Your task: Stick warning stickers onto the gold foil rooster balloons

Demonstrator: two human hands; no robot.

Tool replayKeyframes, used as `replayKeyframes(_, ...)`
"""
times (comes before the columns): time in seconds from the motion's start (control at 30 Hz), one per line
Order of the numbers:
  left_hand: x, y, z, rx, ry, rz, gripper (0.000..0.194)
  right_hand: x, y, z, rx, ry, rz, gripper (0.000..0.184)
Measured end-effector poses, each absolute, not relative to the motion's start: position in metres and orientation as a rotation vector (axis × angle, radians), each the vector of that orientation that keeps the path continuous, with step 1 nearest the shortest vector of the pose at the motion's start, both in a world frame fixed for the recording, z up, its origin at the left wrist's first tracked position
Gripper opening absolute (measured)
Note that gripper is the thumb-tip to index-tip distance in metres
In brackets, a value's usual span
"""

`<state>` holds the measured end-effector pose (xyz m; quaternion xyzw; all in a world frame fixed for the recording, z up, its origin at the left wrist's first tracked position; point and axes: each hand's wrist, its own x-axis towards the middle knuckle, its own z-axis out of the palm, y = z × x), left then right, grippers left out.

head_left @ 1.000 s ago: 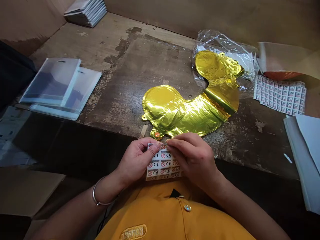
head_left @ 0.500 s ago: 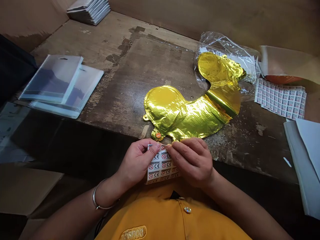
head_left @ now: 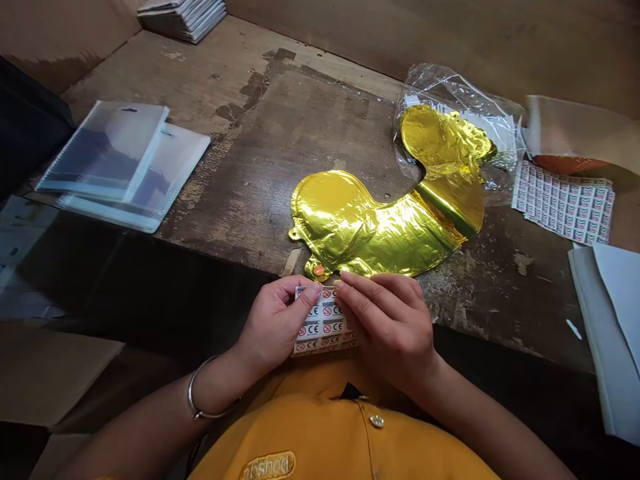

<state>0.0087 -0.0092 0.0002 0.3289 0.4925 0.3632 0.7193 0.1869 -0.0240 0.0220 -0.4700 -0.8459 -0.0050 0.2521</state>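
My left hand [head_left: 274,321] pinches the left side of a sheet of small CE stickers [head_left: 324,328], its thumb lying on top near the upper edge. At the sheet's upper right, my right hand [head_left: 393,323] is closed with thumb and fingertips together on the edge; whether a single sticker is between them is hidden. Just beyond both hands lies a flat gold foil balloon [head_left: 385,233], curved in shape, its lower edge close to my right fingers. An orange round sticker [head_left: 319,269] marks the balloon's small tab.
Clear plastic sleeves [head_left: 107,150] lie at the left. A crinkled clear bag [head_left: 460,87] sits under the balloon's far end. Several printed sticker sheets [head_left: 565,203] and white paper [head_left: 613,320] are on the right. A paper stack [head_left: 185,20] stands at the back left of the worn wooden table [head_left: 260,180].
The fingers of my right hand have straightened slightly and shifted a little at the sheet's upper edge. My left hand keeps its hold; the balloon stays in place while the view shifts slightly.
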Motion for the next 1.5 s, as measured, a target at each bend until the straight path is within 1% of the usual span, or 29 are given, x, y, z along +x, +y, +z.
replayKeyframes(0.07,0.009,-0.009,-0.001,0.684,1.074,0.798,0.037,0.189,-0.027,0.019,-1.221,-2.341,-0.061,0.036)
replayKeyframes(0.17,0.008,-0.009,-0.003,0.680,1.075,0.802,0.036,0.190,-0.030,0.018,-1.157,-2.342,-0.020,0.036)
replayKeyframes(0.3,0.007,-0.009,-0.004,0.727,1.094,0.816,0.033,0.186,-0.027,0.022,-1.232,-2.210,0.028,0.040)
replayKeyframes(0.5,0.007,-0.009,-0.005,0.758,1.092,0.803,0.031,0.181,-0.019,0.025,-1.311,-2.215,0.064,0.026)
replayKeyframes(0.67,0.009,-0.009,-0.006,0.712,1.059,0.835,0.030,0.187,-0.025,0.015,-1.182,-2.247,-0.086,0.031)
replayKeyframes(0.9,0.004,-0.006,-0.006,0.551,0.869,0.685,0.030,0.188,-0.023,0.005,-1.092,-2.240,-0.177,0.025)
replayKeyframes(1.0,0.004,-0.006,-0.012,0.545,0.888,0.681,0.028,0.184,-0.025,0.011,-1.122,-2.273,-0.146,0.020)
replayKeyframes(1.07,0.002,-0.005,-0.015,0.599,0.923,0.681,0.027,0.182,-0.026,0.023,-1.178,-2.235,-0.031,0.015)
replayKeyframes(1.17,-0.006,-0.003,-0.013,0.982,1.042,0.783,0.020,0.185,-0.017,0.046,-1.334,-2.007,0.235,0.009)
replayKeyframes(1.23,-0.014,0.002,-0.009,1.497,1.029,0.941,0.013,0.190,-0.002,0.055,-1.462,-1.793,0.366,0.003)
replayKeyframes(1.3,-0.020,0.008,-0.007,2.037,0.889,1.054,0.013,0.193,0.017,0.055,-1.552,-1.638,0.537,0.006)
replayKeyframes(1.4,-0.024,0.019,-0.012,2.504,0.750,0.992,0.013,0.190,0.039,0.038,-1.607,-1.556,0.887,0.012)
replayKeyframes(1.43,-0.023,0.022,-0.016,2.570,0.746,0.935,0.012,0.187,0.042,0.030,-1.617,-1.555,0.947,0.013)
replayKeyframes(1.5,-0.022,0.026,-0.024,2.633,0.735,0.857,0.012,0.182,0.043,0.016,-1.652,-1.584,0.946,0.015)
